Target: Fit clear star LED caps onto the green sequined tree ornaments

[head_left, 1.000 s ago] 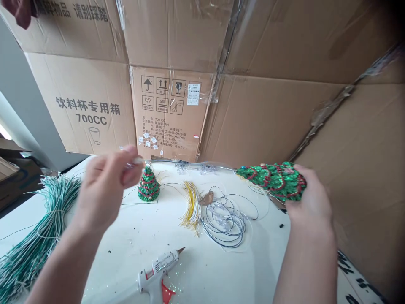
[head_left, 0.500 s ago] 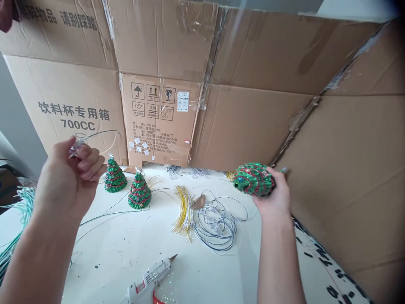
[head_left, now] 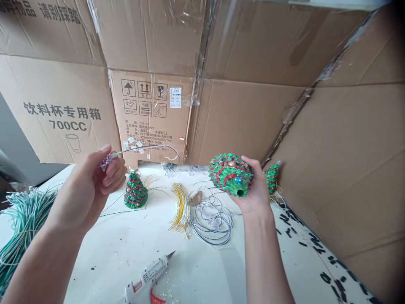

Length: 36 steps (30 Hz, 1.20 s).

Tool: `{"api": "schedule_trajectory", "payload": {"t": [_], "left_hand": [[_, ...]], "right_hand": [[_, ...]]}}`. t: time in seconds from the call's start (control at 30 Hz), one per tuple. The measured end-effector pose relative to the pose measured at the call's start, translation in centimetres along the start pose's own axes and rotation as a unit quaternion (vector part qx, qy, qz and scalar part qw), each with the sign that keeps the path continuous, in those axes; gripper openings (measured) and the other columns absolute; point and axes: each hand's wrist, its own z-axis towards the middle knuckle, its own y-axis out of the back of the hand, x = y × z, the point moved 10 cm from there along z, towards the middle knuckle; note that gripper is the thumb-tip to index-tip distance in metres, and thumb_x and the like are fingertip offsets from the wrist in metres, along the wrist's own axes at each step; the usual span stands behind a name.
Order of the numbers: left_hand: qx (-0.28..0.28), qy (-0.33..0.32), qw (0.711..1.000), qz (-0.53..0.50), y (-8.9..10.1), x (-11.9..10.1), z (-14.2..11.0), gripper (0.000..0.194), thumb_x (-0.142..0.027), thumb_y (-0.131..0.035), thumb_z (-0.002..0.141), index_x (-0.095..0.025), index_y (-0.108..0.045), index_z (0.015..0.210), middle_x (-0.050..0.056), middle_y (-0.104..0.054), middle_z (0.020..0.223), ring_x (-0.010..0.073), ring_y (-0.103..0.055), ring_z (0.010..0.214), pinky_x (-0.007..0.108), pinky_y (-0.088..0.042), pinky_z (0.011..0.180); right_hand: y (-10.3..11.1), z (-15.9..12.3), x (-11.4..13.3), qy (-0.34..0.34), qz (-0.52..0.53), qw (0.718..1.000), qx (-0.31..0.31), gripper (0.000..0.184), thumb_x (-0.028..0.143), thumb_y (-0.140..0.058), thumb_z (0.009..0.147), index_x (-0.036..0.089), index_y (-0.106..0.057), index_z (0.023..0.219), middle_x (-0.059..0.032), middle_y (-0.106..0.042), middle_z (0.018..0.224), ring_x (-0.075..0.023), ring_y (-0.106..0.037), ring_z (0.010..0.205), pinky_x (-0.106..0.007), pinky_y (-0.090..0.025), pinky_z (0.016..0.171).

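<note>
Between the thumb and fingers of my left hand (head_left: pixel 95 181) is a small clear star ornament (head_left: pixel 106 162). A thin wire (head_left: pixel 148 146) runs from it to the right and curls over at its end. My right hand (head_left: pixel 257 185) is wrapped round a miniature Christmas tree (head_left: pixel 230 174), green with red garland and coloured beads. The tree lies tilted, its narrow end with a dark hole turned towards me. Another small decorated tree (head_left: pixel 136 190) stands upright on the table, right of my left hand. One more tree (head_left: pixel 272 178) shows partly behind my right hand.
A white glue gun (head_left: pixel 148 276) lies near the front. Behind it are a bundle of yellow and white wires (head_left: pixel 180 209) and a coil of dark wire (head_left: pixel 212 230). Teal cords (head_left: pixel 23 228) are heaped at the left. Cardboard panels (head_left: pixel 240 122) wall off the back and right.
My left hand has moved right with the star ornament. My right hand has moved left and turned the tree so its holed end faces me. The view has shifted slightly.
</note>
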Motion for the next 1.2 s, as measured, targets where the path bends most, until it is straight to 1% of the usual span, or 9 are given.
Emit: {"api": "schedule_trajectory", "payload": {"t": [0.07, 0.2, 0.3, 0.43, 0.53, 0.7, 0.87, 1.0, 1.2], "left_hand": [[0.018, -0.003, 1.000, 0.009, -0.6, 0.0, -0.1, 0.056, -0.043, -0.059, 0.106, -0.020, -0.044, 0.057, -0.004, -0.031, 0.053, 0.0094, -0.025, 0.047, 0.029, -0.027, 0.042], [0.023, -0.006, 1.000, 0.018, -1.1, 0.1, -0.2, 0.056, -0.045, -0.062, 0.105, -0.020, -0.045, 0.058, -0.004, -0.031, 0.053, 0.0099, -0.026, 0.047, 0.030, -0.026, 0.042], [0.037, -0.012, 0.999, 0.031, -1.6, 0.0, -0.3, 0.057, -0.048, -0.061, 0.106, -0.021, -0.045, 0.058, -0.005, -0.030, 0.053, 0.0105, -0.025, 0.047, 0.030, -0.025, 0.041], [0.046, -0.016, 0.998, 0.032, -1.9, 0.2, -0.3, 0.057, -0.047, -0.061, 0.106, -0.021, -0.045, 0.058, -0.005, -0.030, 0.053, 0.0107, -0.025, 0.048, 0.030, -0.025, 0.042], [0.041, -0.004, 0.999, 0.027, -1.9, 0.6, -0.5, 0.055, -0.045, -0.064, 0.104, -0.021, -0.045, 0.058, -0.005, -0.031, 0.054, 0.0107, -0.025, 0.048, 0.029, -0.028, 0.043], [-0.005, 0.052, 0.998, 0.020, -1.3, 1.7, -0.9, 0.057, -0.048, -0.060, 0.104, -0.020, -0.044, 0.057, -0.004, -0.033, 0.056, 0.0113, -0.025, 0.052, 0.028, -0.030, 0.048], [-0.008, 0.068, 0.997, 0.020, -1.3, 2.0, -1.0, 0.059, -0.053, -0.066, 0.101, -0.020, -0.043, 0.057, -0.004, -0.031, 0.057, 0.0122, -0.024, 0.055, 0.029, -0.029, 0.051], [-0.002, 0.070, 0.997, 0.018, -1.5, 2.1, -1.1, 0.059, -0.054, -0.068, 0.100, -0.020, -0.043, 0.058, -0.005, -0.032, 0.058, 0.0122, -0.024, 0.055, 0.030, -0.028, 0.051], [0.013, 0.065, 0.998, 0.021, -2.1, 1.9, -1.4, 0.057, -0.053, -0.066, 0.102, -0.020, -0.045, 0.060, -0.005, -0.032, 0.057, 0.0114, -0.024, 0.054, 0.029, -0.026, 0.052]], "right_hand": [[-0.3, -0.2, 0.0, -0.003, 0.001, 1.000, 0.006, 0.023, 0.033, -0.091, 0.067, 0.024, -0.070, 0.073, 0.0054, -0.076, 0.073, -0.0193, -0.076, 0.071, -0.034, -0.066, 0.072], [-0.7, -0.6, 0.1, -0.012, -0.012, 0.999, 0.028, 0.020, 0.034, -0.090, 0.071, 0.023, -0.074, 0.078, 0.0035, -0.078, 0.078, -0.0212, -0.078, 0.074, -0.036, -0.067, 0.074], [-0.7, -0.7, 0.2, -0.015, -0.030, 0.999, 0.029, 0.020, 0.035, -0.088, 0.074, 0.022, -0.077, 0.083, 0.0022, -0.079, 0.080, -0.0221, -0.079, 0.076, -0.036, -0.067, 0.075], [-0.8, -0.8, 0.3, -0.013, -0.024, 0.999, 0.020, 0.018, 0.030, -0.089, 0.072, 0.023, -0.075, 0.078, 0.0032, -0.078, 0.077, -0.0216, -0.079, 0.075, -0.035, -0.067, 0.077], [-0.7, -0.9, 0.3, -0.013, -0.020, 1.000, 0.013, 0.018, 0.027, -0.091, 0.071, 0.023, -0.074, 0.076, 0.0040, -0.078, 0.075, -0.0213, -0.079, 0.074, -0.036, -0.068, 0.079], [-0.4, -0.9, 0.2, -0.024, -0.059, 0.998, 0.008, 0.017, 0.031, -0.090, 0.072, 0.022, -0.078, 0.080, 0.0008, -0.080, 0.078, -0.0236, -0.080, 0.079, -0.038, -0.068, 0.083], [-0.4, -0.9, 0.1, -0.035, -0.076, 0.996, 0.012, 0.020, 0.034, -0.091, 0.072, 0.024, -0.076, 0.082, -0.0010, -0.081, 0.081, -0.0277, -0.082, 0.088, -0.041, -0.069, 0.086], [0.4, -0.7, -0.4, -0.055, -0.086, 0.995, -0.017, 0.019, 0.032, -0.090, 0.074, 0.023, -0.077, 0.085, -0.0040, -0.084, 0.087, -0.0287, -0.083, 0.090, -0.041, -0.070, 0.086], [1.6, -0.5, -1.4, -0.093, -0.088, 0.990, -0.061, 0.017, 0.030, -0.088, 0.080, 0.022, -0.079, 0.092, -0.0057, -0.085, 0.094, -0.0279, -0.083, 0.087, -0.042, -0.072, 0.082]]}}
